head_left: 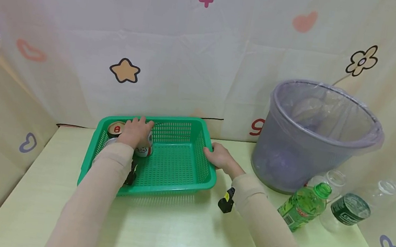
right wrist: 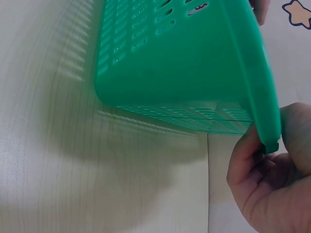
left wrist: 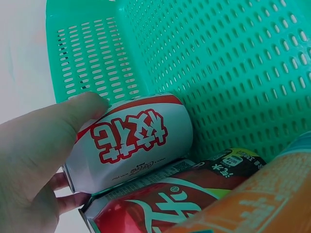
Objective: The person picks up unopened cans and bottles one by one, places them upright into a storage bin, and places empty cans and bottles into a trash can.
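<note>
Inside the green plastic basket [head_left: 170,187], my left hand [head_left: 136,131] holds a white and red soda can [left wrist: 138,138], with the thumb on its upper side and fingers around its end. Beside that can in the left wrist view lie a dark red soda can [left wrist: 160,201] and an orange can [left wrist: 262,194], partly cut off. The head view also shows a can with a gold top [head_left: 115,128] at the basket's back left. My right hand [head_left: 220,157] grips the basket's right rim, its thumb on one side and curled fingers on the other.
A purple bin [head_left: 280,160] lined with a clear bag stands at the back right. Near it are a green plastic bottle [head_left: 302,205], a clear bottle with a dark green label [head_left: 351,210] and another clear bottle [head_left: 335,180]. A patterned curtain [head_left: 174,74] hangs behind the table [head_left: 166,237].
</note>
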The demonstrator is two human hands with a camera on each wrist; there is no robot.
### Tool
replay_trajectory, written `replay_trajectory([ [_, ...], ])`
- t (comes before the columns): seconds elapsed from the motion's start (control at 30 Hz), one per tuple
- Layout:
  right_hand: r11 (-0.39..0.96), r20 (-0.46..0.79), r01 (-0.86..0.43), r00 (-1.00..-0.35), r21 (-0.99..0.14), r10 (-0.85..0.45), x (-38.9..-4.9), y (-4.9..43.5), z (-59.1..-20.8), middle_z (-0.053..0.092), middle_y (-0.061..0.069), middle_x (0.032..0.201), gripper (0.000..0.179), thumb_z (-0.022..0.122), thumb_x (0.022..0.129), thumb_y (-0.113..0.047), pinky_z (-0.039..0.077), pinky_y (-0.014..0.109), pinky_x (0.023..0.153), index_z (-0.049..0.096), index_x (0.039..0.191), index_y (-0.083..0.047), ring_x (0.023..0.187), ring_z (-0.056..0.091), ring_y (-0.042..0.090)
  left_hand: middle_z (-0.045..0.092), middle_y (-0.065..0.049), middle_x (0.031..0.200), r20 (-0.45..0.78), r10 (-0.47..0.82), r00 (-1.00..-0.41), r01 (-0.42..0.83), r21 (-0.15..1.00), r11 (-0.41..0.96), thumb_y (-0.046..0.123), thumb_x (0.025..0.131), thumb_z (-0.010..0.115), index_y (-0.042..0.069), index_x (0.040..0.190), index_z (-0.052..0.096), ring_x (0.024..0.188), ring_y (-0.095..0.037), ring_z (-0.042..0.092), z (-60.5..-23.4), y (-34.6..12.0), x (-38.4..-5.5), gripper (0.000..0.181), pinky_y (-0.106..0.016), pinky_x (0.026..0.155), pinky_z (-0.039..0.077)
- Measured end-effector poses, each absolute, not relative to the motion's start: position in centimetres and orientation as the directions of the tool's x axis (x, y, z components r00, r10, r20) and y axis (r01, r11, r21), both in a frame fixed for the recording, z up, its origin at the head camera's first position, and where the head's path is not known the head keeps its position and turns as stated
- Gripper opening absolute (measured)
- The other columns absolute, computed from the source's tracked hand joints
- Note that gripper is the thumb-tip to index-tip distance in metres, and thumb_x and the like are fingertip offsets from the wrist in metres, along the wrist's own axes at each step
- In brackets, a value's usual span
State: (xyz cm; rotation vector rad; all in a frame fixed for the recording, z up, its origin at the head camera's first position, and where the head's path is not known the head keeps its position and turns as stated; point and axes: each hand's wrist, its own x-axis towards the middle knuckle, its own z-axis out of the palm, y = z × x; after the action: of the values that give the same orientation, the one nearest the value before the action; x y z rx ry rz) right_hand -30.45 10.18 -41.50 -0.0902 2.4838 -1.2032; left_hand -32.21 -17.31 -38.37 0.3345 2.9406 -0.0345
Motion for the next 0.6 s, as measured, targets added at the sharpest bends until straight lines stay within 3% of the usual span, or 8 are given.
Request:
replay_trajectory([
  [0.6,0.719,-0.268,0.044,-0.942,-0.693,-0.201,-29.9,10.6,-41.6,0.058,0.016,0.104,0.048,0.040,0.096,-0.041,0.057,0.035,0.064,0.049,0.118,0.001,0.082,0.063,0.022,0.040,-0.021,0.134,-0.108,0.326,-0.939,0.332,-0.043,0.942,0.032,0.087,0.061,0.009,0.135,0.041,0.123,-0.041,0.037,-37.3,-16.8,-31.4,0.056,-0.057,0.100,0.032],
])
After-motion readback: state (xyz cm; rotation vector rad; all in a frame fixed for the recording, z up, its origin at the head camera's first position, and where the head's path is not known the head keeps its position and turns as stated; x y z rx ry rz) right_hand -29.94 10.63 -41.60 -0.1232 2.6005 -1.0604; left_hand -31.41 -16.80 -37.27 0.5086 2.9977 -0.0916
